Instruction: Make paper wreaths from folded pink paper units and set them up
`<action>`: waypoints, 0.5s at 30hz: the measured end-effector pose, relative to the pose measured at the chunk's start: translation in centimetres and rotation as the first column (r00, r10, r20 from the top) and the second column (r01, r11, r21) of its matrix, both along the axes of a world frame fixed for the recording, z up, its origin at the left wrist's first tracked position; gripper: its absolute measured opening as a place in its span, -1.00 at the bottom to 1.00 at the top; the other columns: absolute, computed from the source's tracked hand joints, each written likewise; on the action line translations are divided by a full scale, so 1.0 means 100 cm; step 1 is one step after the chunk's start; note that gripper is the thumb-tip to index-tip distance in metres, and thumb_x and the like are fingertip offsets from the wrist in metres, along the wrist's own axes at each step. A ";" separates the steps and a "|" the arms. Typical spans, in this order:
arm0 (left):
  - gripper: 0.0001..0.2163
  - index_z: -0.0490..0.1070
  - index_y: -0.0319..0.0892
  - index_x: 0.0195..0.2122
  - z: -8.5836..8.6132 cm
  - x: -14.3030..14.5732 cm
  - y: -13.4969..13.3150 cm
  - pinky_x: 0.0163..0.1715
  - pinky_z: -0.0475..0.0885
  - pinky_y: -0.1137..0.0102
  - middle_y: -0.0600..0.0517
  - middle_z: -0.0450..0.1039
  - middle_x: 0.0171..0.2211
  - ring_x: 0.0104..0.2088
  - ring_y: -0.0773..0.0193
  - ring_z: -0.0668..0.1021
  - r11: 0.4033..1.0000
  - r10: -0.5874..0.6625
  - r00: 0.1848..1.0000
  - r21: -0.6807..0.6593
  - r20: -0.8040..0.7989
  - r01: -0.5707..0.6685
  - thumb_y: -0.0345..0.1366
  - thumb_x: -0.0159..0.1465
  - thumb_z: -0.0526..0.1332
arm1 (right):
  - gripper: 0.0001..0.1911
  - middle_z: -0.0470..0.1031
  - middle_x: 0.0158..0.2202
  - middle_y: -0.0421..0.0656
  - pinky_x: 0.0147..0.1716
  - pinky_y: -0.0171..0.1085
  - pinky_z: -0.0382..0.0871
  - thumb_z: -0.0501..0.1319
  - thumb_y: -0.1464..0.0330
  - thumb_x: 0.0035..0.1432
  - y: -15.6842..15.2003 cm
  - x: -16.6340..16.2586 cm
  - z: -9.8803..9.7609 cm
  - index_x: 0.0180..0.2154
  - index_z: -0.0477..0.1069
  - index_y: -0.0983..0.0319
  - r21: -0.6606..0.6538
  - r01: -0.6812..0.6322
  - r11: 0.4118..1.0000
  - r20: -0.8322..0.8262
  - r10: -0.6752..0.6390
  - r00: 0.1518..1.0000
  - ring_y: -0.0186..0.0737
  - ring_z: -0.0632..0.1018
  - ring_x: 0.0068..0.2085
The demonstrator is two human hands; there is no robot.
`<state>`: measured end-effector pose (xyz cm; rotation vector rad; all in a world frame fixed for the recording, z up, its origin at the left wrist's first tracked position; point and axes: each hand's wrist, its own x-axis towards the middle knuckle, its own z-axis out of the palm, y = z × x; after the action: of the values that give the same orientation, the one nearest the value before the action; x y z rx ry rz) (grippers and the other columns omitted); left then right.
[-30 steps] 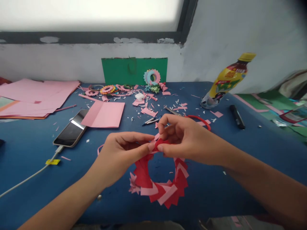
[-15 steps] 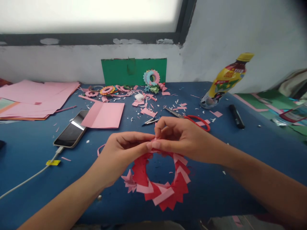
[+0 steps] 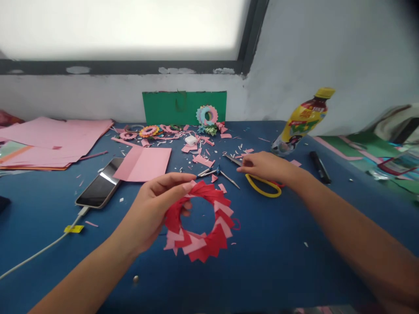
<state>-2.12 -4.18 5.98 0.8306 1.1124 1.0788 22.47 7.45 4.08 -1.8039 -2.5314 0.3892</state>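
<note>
My left hand [image 3: 153,209] is closed on the left side of a red and pink folded-paper ring [image 3: 198,220], thumb on top, holding it a little above the blue table [image 3: 281,257]. My right hand [image 3: 266,165] is stretched out to the far right of the ring. Its fingers are curled together over a pair of scissors [image 3: 262,186]. The yellow handle loop shows below the hand and the blades point left from the fingertips.
A charging phone [image 3: 100,183] and a folded pink sheet [image 3: 144,163] lie at the left, with stacked pink paper [image 3: 49,141] behind. Smaller scissors [image 3: 218,173], paper scraps and finished rings lie ahead. A yellow bottle [image 3: 303,122] and black marker [image 3: 319,167] are at the right.
My right hand let go of the paper ring and reached right and forward to the scissors. The ring, now in my left hand alone, sits slightly higher and further left.
</note>
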 end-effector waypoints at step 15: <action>-0.88 0.48 -0.17 -0.38 -0.005 0.004 0.001 -0.64 0.42 0.63 0.12 0.47 -0.57 -0.59 0.43 0.52 1.000 -0.016 1.000 0.001 0.016 0.016 -0.34 0.03 0.34 | -0.81 0.26 -0.68 -0.32 -0.75 -0.49 0.08 0.20 0.29 -0.01 -0.017 -0.022 -0.003 -0.51 0.23 0.24 -0.442 -0.098 0.892 -0.706 -0.279 0.651 -0.54 0.23 -0.71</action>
<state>-1.73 -4.11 5.48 0.8292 1.0903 1.0715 20.30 5.71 3.80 -1.3802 -1.8062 1.4738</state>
